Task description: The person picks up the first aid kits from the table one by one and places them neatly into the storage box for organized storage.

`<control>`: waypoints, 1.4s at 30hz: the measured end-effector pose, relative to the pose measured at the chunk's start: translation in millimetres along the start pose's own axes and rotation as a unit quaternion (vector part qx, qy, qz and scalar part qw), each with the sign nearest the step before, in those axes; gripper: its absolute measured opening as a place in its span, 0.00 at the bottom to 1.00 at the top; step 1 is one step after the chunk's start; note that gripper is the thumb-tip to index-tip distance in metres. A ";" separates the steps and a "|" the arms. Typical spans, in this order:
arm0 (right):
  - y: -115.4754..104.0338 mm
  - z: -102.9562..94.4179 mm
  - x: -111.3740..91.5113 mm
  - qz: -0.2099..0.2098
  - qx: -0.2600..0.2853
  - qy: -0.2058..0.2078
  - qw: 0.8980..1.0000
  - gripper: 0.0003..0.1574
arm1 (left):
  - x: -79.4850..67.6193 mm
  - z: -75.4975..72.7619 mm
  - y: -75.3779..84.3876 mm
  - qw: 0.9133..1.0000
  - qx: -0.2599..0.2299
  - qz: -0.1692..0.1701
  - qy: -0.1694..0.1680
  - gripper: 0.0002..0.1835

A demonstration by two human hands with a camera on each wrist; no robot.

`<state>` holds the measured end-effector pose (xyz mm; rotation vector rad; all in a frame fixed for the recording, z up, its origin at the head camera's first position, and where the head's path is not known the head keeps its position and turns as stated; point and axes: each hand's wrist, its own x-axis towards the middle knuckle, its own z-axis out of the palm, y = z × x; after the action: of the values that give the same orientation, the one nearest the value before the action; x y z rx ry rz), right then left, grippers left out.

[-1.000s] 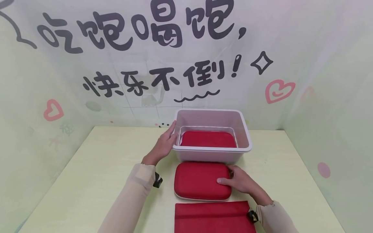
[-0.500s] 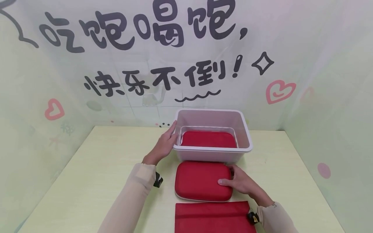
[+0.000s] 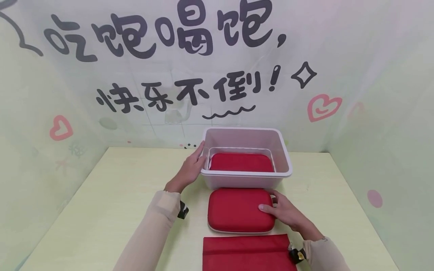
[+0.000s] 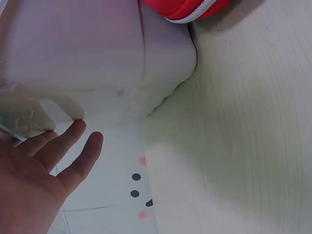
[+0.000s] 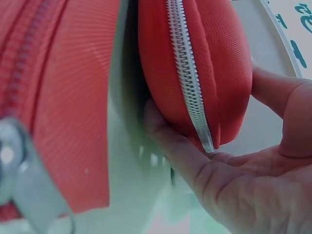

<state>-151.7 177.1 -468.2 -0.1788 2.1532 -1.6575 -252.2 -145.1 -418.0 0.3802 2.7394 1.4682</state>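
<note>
My right hand (image 3: 288,212) grips the right end of a red zip case (image 3: 240,209), thumb on its top and fingers around the edge. In the right wrist view, the case's silver zip (image 5: 187,68) shows between thumb and fingers. The case lies just in front of a pale plastic bin (image 3: 281,174). My left hand (image 3: 190,169) touches the bin's left side near the rim; in the left wrist view its fingers (image 4: 63,148) are fairly straight, tips against the wall, thumb hidden. Inside the bin lies another red case (image 3: 240,162).
A flat red zip pouch (image 3: 249,254) lies at the table's front, cut off by the head view's lower edge. Its metal zip pull (image 5: 29,170) shows blurred in the right wrist view. Printed cloth walls (image 3: 142,124) enclose the pale wooden table (image 3: 112,195) behind and on both sides.
My right hand has shifted slightly right with the red zip case, and the case now sits a little further right in front of the bin. My left hand has stayed on the bin.
</note>
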 end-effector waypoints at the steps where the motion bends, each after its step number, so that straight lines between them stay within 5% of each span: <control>1: 0.3 -1.5 -0.6 0.001 0.004 -0.003 1.000 0.45 | 0.0 -0.1 -0.1 1.000 0.000 -0.001 0.000 0.30; 11: -2.5 -14.4 -12.0 0.001 0.012 -0.022 1.000 0.43 | -1.6 -2.5 0.2 1.000 0.003 -0.007 -0.003 0.30; 42: -59.0 -33.8 -51.1 -0.066 0.014 -0.062 0.996 0.34 | 1.7 0.1 -0.6 1.000 -0.003 -0.003 -0.009 0.29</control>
<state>-127.6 208.4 -392.8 -0.4134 2.0638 -1.6991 -254.0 -145.0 -418.4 0.3835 2.7181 1.4643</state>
